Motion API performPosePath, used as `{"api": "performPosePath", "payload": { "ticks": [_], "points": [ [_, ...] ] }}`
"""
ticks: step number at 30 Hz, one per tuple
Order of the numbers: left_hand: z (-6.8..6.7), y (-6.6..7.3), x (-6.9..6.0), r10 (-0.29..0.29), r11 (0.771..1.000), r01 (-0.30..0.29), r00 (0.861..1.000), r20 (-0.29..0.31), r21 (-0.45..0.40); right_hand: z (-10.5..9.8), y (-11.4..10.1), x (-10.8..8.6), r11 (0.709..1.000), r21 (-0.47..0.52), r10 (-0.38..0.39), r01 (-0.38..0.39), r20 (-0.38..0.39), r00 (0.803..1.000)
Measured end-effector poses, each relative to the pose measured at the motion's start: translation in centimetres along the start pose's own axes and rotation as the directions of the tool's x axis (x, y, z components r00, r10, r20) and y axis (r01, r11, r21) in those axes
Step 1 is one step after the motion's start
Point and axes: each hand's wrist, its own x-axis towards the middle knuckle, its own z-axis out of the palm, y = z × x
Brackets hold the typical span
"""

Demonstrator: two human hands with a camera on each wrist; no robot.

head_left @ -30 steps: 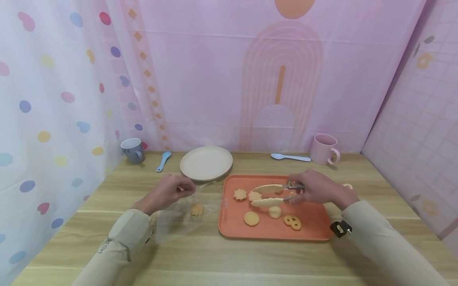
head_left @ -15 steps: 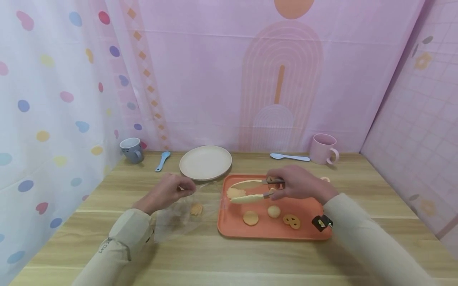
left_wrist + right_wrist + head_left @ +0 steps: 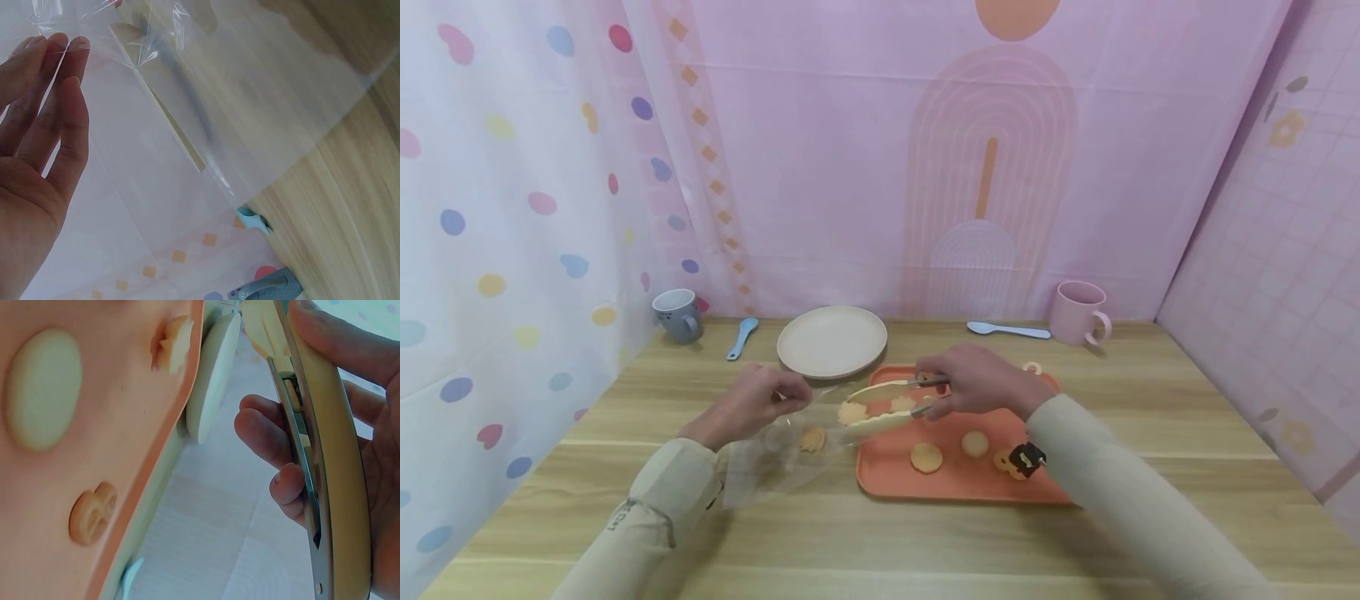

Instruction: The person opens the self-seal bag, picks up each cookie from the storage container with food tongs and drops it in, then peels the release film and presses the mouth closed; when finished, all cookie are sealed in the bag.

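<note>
My left hand (image 3: pixel 752 408) pinches the rim of a clear plastic bag (image 3: pixel 775 471), its film crossing the left wrist view. Inside the bag a swirled cookie (image 3: pixel 812 440) shows. My right hand (image 3: pixel 981 382) grips cream-tipped tongs (image 3: pixel 880 422) by their handle, fingers wrapped round it in the right wrist view. Between the tips sits a flower-shaped cookie (image 3: pixel 852 413), at the bag's mouth. Below and behind lies the orange tray (image 3: pixel 887 485), bearing another flower-shaped cookie (image 3: pixel 902 404), a flat round cookie (image 3: pixel 927 457), a smaller round one (image 3: pixel 975 443) and a pretzel cookie (image 3: pixel 92 514).
A cream plate (image 3: pixel 832 342) stands just behind the bag. Farther back left are a grey mug (image 3: pixel 678 317) and a blue spoon (image 3: pixel 742 338). At the back right lie another spoon (image 3: pixel 1008 331) and a pink mug (image 3: pixel 1077 312). Curtains surround the wooden table.
My right hand has moved left with the tongs, which have closed round a flower-shaped cookie and carried it from the tray to the bag's mouth. The left hand has stayed put.
</note>
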Motion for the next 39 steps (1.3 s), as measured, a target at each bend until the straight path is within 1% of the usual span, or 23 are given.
{"api": "performPosePath", "payload": {
  "ticks": [7,13,20,25,30,35,39],
  "points": [
    [0.2,0.1,0.1,0.021,1.000,-0.021,1.000,0.000,-0.011,0.8,-0.6,1.6,1.000,0.000,-0.004,0.004,0.045,0.999],
    [0.3,0.2,0.4,0.029,0.999,-0.030,1.000,-0.004,-0.023,1.5,-1.0,2.5,0.999,0.010,-0.045,0.045,0.034,0.998],
    [0.0,0.5,0.5,0.012,0.999,-0.012,1.000,0.008,-0.048,2.3,-1.5,3.5,0.998,0.053,-0.048,0.046,0.032,0.998],
    [-0.2,0.6,0.4,-0.003,0.998,0.004,1.000,0.018,-0.066,2.7,-1.7,3.9,0.997,0.053,-0.056,0.054,0.033,0.998],
    [-0.3,0.4,0.5,-0.010,0.997,0.010,1.000,0.011,-0.073,2.8,-1.7,4.3,0.997,0.033,-0.076,0.075,0.007,0.997],
    [-0.3,0.4,0.4,-0.020,0.997,0.020,1.000,0.003,-0.077,3.3,-1.7,4.8,0.997,0.020,-0.069,0.069,0.009,0.998],
    [-0.2,0.4,0.4,-0.019,0.997,0.019,1.000,-0.002,-0.077,3.5,-1.8,4.9,0.997,0.031,-0.064,0.064,0.015,0.998]
  ]
}}
